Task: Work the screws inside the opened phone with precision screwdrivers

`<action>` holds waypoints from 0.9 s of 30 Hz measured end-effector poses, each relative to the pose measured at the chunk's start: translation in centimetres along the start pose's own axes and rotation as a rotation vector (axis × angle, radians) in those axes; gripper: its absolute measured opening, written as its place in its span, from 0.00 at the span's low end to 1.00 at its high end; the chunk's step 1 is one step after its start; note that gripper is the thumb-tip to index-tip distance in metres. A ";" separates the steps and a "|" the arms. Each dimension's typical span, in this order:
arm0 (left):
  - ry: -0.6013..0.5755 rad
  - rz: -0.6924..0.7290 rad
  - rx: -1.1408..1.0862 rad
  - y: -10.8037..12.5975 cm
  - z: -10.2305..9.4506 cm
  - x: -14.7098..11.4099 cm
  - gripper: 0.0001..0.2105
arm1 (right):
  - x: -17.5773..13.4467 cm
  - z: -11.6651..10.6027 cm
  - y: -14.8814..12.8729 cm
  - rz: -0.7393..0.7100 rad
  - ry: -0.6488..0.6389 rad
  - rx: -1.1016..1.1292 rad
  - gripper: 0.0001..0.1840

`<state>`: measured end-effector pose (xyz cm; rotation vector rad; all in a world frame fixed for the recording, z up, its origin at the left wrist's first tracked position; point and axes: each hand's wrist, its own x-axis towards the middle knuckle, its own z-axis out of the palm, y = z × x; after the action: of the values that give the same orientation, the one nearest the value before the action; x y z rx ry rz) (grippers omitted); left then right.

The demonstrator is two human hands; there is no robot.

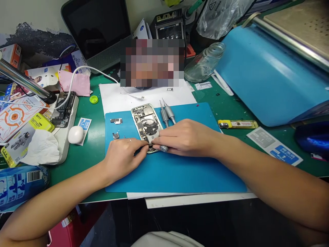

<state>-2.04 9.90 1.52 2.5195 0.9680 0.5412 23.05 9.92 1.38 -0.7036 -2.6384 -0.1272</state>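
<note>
An opened smartphone (147, 120), its inner parts bare, lies tilted on the blue work mat (180, 175). My left hand (123, 152) is closed, with thumb and forefinger together at the phone's lower end. From the other side my right hand (183, 139) brings its closed fingertips to the same spot. What the fingertips pinch is too small or hidden. A round grey handle end (163, 148) shows beneath my right fingers. Beyond that hand lie two precision screwdrivers (167, 110), tips pointing away, partly covered. Small phone parts (117, 121) rest left of the phone.
A white cable (96, 70) arches over the left side. A white earbud case (75, 134) and a crumpled tissue (42, 147) sit there. Rightward are a yellow cutter knife (238, 124), a glass jar (205, 61) and a rolled blue mat (257, 72). A blurred patch hides the back middle.
</note>
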 end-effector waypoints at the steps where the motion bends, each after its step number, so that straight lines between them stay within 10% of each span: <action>1: -0.007 -0.004 0.001 0.0 0.0 0.0 0.10 | 0.0 0.0 0.0 -0.001 -0.004 0.003 0.17; 27: -0.010 -0.018 -0.003 0.0 -0.1 -0.1 0.10 | 0.0 0.0 0.2 -0.004 -0.033 0.032 0.13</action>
<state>-2.14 9.90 1.58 2.5063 0.9845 0.5236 23.16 10.06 1.36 -0.6953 -2.6670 -0.0756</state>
